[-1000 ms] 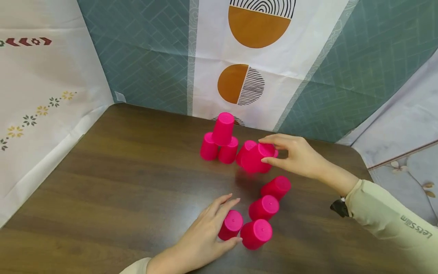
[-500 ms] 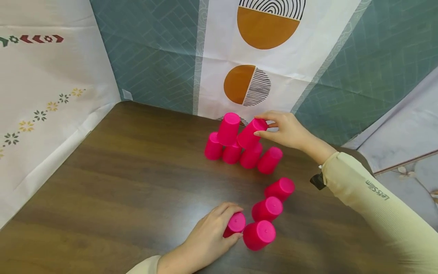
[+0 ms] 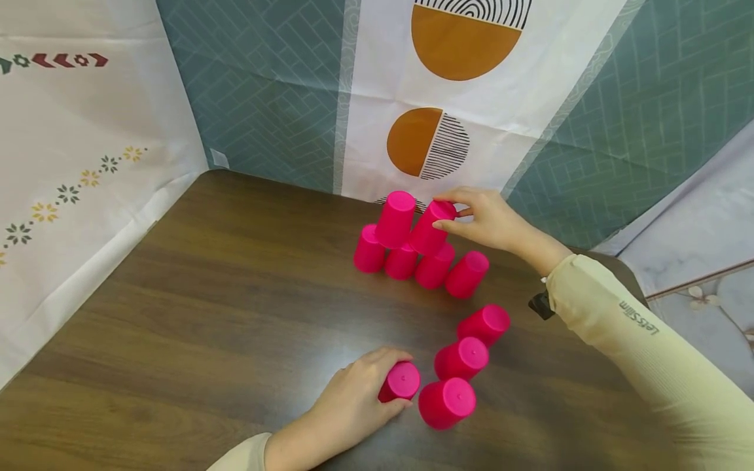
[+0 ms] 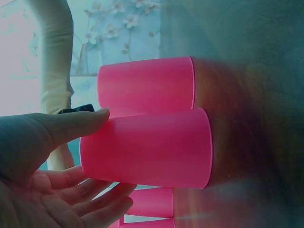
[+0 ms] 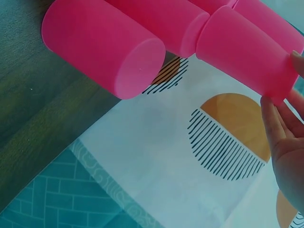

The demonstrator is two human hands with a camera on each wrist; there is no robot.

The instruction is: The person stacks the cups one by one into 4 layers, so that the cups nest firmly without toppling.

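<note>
All the cups are pink plastic, standing upside down. At the back, several form a bottom row, with one upper cup bridging its left end. Beside that one, the right hand pinches a second upper cup near its closed end; its lower rim overlaps the middle cups of the row. In the right wrist view, thumb and fingertips lie on either side of this cup. Nearer the front, the left hand holds another cup between thumb and fingers, also seen in the left wrist view as the front cup.
Right of the left hand, a near cup, a middle cup and a farther cup stand in a slanting line on the brown wooden table. A patterned cloth hangs behind the table's back edge.
The right hand has carried its cup up and back onto the bottom row, beside the first upper cup. The left hand's fingers have drawn in around the near cup.
</note>
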